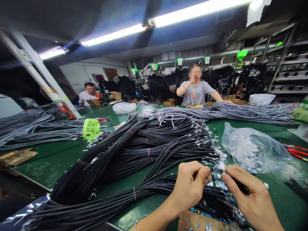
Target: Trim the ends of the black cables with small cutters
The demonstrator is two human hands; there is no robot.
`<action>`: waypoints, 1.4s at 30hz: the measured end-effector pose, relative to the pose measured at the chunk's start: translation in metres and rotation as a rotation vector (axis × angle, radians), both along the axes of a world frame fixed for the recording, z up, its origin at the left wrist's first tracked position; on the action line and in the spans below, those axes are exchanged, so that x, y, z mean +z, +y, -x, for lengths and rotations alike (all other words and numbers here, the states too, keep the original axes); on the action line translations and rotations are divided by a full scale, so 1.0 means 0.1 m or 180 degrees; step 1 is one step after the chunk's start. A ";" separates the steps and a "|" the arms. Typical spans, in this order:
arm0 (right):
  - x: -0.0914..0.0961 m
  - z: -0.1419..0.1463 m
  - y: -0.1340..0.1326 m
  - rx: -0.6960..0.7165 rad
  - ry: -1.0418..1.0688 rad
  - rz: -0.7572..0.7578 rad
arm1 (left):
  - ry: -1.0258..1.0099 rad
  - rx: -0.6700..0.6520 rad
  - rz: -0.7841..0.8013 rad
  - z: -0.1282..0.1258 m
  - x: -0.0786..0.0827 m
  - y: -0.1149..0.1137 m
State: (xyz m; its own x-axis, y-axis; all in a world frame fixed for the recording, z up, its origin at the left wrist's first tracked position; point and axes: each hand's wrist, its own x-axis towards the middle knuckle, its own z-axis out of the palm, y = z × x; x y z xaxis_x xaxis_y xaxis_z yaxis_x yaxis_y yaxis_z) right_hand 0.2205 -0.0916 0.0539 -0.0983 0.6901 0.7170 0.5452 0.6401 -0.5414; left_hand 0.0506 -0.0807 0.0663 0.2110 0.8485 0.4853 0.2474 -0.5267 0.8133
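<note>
A small white connector [220,166] is pinched at the fingertips where the left hand [190,189] and right hand [252,200] meet, raised just above the green surface. A thin black cable [240,187] passes through the right hand's grip. Beneath lies the bundle of black cables [144,192], tied with red bands, its terminal-tipped ends fanned out towards the hands.

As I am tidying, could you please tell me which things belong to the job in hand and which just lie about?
In hand: white connector and black cable, between left hand and right hand; black cable bundles; bag of connectors.
Lying about: green fan, grey cables, red wires.
</note>
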 end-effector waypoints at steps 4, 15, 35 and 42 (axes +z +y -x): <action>-0.04 -0.01 0.00 -0.0247 0.0368 0.0349 | -0.0312 -0.0037 0.0371 -0.03 -0.02 0.01; 0.01 -0.01 0.02 0.0135 0.0946 0.1328 | -0.0014 0.0340 -0.0682 -0.09 -0.06 -0.02; -0.13 0.02 0.09 -0.0157 0.0432 0.0764 | 0.0012 0.0033 0.0487 -0.16 -0.17 0.08; -0.19 -0.11 0.20 -0.0927 0.1037 0.0632 | -0.0174 0.0112 0.0581 -0.15 -0.14 0.04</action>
State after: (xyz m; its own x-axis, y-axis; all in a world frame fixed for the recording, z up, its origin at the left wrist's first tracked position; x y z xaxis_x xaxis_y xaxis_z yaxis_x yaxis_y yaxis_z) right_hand 0.2311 -0.0718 0.0352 0.3273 0.7824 0.5298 0.4681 0.3528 -0.8102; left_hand 0.0651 -0.0772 0.0518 0.1572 0.9299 0.3324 0.2160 -0.3609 0.9073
